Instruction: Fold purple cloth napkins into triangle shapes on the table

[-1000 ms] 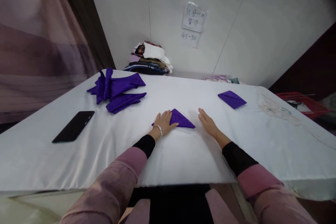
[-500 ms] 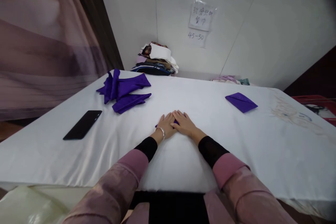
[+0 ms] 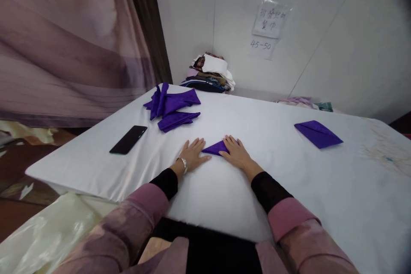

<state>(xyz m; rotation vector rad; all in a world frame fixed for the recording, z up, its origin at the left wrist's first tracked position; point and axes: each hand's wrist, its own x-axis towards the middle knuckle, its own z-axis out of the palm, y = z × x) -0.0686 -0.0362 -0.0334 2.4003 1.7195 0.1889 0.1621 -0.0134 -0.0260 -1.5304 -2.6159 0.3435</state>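
Note:
A purple napkin, folded to a narrow pointed shape, lies on the white tablecloth in front of me. My right hand rests flat on its right part, fingers stretched out, and hides that end. Just left of the napkin's pointed tip, my left hand lies flat on the cloth with fingers spread, holding nothing. A bracelet circles the left wrist. Farther right on the table sits another folded purple napkin, shaped like a kite.
Crumpled purple napkins lie in a heap at the back left. A black phone is on the table's left side. Stacked clothes stand behind the table's far edge, below a paper sign on the wall. A curtain hangs at left.
My left hand has slid off the napkin to the left, uncovering its pointed end. The right hand stays on the napkin. The whole view has turned somewhat left.

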